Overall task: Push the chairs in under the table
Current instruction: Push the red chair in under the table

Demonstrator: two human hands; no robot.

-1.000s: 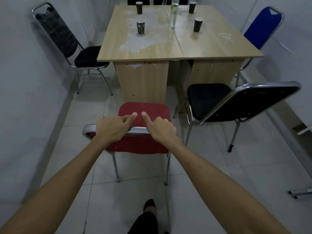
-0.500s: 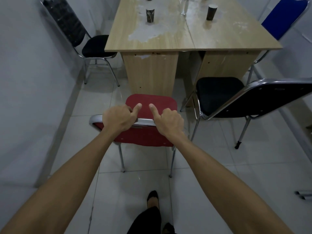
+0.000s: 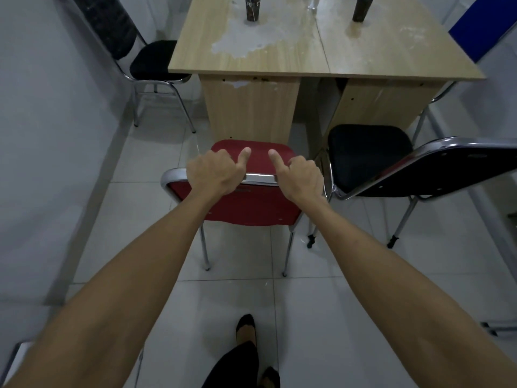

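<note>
A red chair [image 3: 246,205] with a chrome frame stands in front of me, its seat facing the wooden table [image 3: 279,57]. My left hand [image 3: 212,175] grips the top rail of its backrest, thumb pointing forward. My right hand [image 3: 300,177] grips the same rail further right, thumb also forward. The red seat's front edge is close to the table's wooden side panel. A black chair [image 3: 391,169] stands to the right, angled, its seat near the table's right panel. Another black chair [image 3: 151,63] sits at the table's left side. A blue chair back [image 3: 481,32] shows at far right.
Two dark paper cups [image 3: 252,8] and the base of a bottle stand on the tabletop, which has a worn white patch. Grey walls close in on the left and right. The floor is white tile. My foot in a dark shoe [image 3: 245,329] is below.
The red chair has moved forward towards the table with both hands on its backrest, and I have stepped closer. The table now fills more of the view.
</note>
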